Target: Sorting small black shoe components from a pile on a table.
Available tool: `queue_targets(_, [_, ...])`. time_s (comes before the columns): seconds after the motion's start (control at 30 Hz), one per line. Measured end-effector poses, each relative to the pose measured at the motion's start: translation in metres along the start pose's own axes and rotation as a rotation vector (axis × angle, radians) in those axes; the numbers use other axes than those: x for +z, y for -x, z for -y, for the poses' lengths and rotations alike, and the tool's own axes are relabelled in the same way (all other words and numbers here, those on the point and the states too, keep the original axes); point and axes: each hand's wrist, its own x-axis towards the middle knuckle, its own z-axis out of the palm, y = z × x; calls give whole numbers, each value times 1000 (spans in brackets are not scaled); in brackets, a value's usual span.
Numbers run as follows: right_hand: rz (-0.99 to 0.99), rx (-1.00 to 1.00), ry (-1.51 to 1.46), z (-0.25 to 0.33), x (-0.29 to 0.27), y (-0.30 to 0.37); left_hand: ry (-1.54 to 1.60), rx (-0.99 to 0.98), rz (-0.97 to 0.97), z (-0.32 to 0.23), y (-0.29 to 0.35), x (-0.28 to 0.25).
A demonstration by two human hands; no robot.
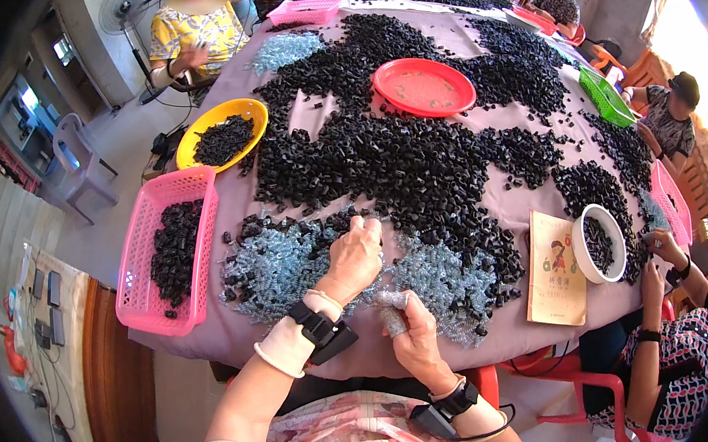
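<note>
One printed item on the table

A flat rectangular tan paper booklet (pixel 557 269) with a small red-and-green cover figure lies at four o'clock, just beside a white round bowl (pixel 581 241).

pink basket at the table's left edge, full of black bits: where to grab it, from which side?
Probably the pink basket by its two long rims, one hand each, from the near short end. It lies lengthwise along the table edge, loaded with black caps, so a one-sided lift could tip it.

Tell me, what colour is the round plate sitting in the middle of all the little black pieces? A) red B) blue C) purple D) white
A, the round plate lying on top of the heap of black pieces near the middle of the table is plainly red, and it looks empty.
</note>
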Motion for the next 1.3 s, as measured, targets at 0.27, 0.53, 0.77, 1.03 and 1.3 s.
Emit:
queue_targets(0.27, [-65,88,-61,0,-4,6,211,63,-126,-4,12,-15])
queue_targets(0.53, [-183,108,-349,7,-8,-4,878,-92,14,-14,75,-37])
queue_targets(0.77, [-128,80,-215,-2,-7,-2,849,-60,-2,-23,88,-34])
queue_targets(1.03, [-60,48,3,5,-8,-2,861,-69,-11,-22,95,-25])
queue_targets(1.3, [-34,53,-31,6,-9,0,1005,-151,34,-18,102,-23])
